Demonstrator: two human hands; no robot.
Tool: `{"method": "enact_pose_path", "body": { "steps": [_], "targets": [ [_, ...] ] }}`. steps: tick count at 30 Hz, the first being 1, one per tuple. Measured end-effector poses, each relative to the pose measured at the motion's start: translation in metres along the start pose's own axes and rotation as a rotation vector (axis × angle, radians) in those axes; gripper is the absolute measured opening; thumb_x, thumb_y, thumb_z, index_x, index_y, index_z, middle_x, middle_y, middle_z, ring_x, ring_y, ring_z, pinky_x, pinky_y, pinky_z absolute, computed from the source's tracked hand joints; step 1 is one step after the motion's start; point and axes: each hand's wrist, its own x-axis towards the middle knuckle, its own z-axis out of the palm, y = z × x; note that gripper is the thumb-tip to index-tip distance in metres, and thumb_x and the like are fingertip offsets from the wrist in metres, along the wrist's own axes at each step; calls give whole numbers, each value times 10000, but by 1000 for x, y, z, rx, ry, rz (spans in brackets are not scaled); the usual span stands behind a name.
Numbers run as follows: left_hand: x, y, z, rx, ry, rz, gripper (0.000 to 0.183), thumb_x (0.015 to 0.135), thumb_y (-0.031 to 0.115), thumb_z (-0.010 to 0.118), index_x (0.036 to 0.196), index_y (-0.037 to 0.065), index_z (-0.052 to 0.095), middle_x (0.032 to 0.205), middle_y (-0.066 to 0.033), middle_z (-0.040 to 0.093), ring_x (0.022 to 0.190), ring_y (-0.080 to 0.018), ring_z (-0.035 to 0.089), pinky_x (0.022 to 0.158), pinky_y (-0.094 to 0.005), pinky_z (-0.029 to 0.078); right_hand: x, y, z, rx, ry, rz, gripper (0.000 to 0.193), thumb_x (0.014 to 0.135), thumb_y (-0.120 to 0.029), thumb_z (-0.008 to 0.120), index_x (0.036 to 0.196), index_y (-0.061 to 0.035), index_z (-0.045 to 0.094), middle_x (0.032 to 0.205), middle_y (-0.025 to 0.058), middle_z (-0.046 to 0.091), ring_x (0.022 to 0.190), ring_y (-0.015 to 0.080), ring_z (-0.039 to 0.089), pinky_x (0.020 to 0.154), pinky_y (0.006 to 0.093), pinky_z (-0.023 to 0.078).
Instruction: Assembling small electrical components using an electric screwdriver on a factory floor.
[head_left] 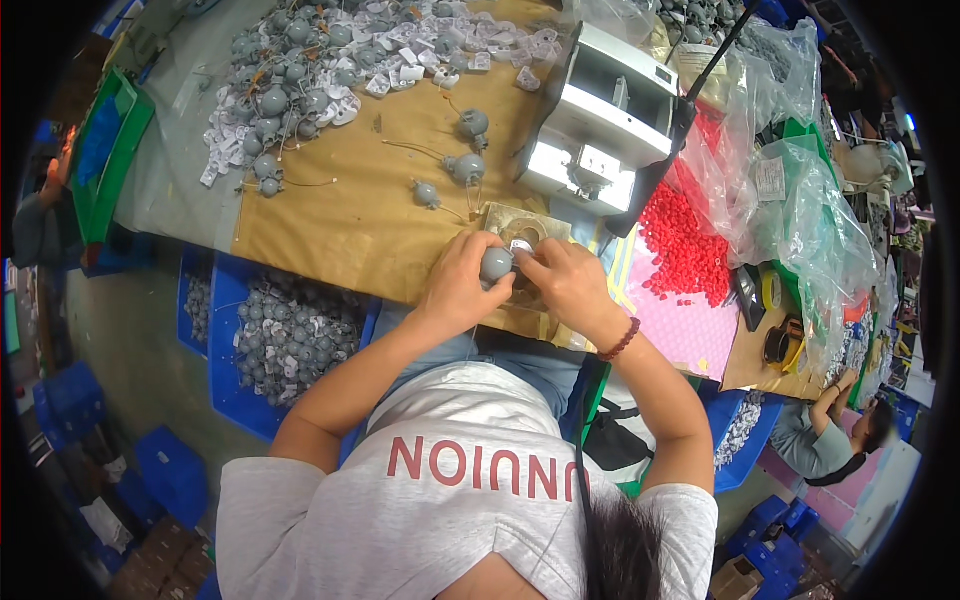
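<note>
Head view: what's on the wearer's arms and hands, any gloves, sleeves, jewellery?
No gloves: left hand and right hand are bare. Forearms are bare too, below short grey T-shirt sleeves. A dark red beaded bracelet circles the right wrist. No watch or rings visible.

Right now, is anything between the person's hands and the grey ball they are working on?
No. The left hand already wraps the grey ball from its left, and the right hand meets it from the right, its fingers pinching a small white tag against the ball. Nothing visible separates them.
</note>
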Motion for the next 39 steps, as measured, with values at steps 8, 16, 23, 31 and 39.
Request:
{"method": "enact_pose_path", "body": {
  "steps": [8,16,23,31,39],
  "targets": [
    [6,13,-3,317,-49,142,333,780,128,718,1091,78,612,1086,-143,573,1017,-351,568,831,-450,503,-11,1,-2,-106,-118,-82,379,816,-119,633,1183,-31,661,905,86,570,764,238,642,657,363,519],
    [15,12,5,344,-28,190,295,755,82,742,1016,100,607,1091,-111,558,1033,-337,540,831,-452,491,-15,-7,3,-82,-103,40,417,831,-121,628,1242,-54,653,899,96,572,755,246,649,650,378,528],
    [11,13,11,338,53,257,280,750,63,751,982,109,600,1042,-89,575,989,-332,556,790,-446,480,-10,14,-2,-72,-76,-191,454,828,-124,633,1282,-120,651,902,82,566,735,249,646,640,375,533],
    [10,3,5,115,50,89,311,749,59,788,997,65,600,1020,-116,575,1004,-339,574,844,-420,489,-16,4,3,-40,-86,-22,421,848,-124,626,1268,-116,643,933,83,565,741,239,655,636,359,542],
    [4,4,3,155,77,71,321,753,74,795,1002,64,593,1016,-124,572,995,-343,579,832,-424,494,-18,2,11,27,-17,74,428,798,-97,687,1225,-127,678,922,84,562,734,246,640,624,366,531]
  ]
}}
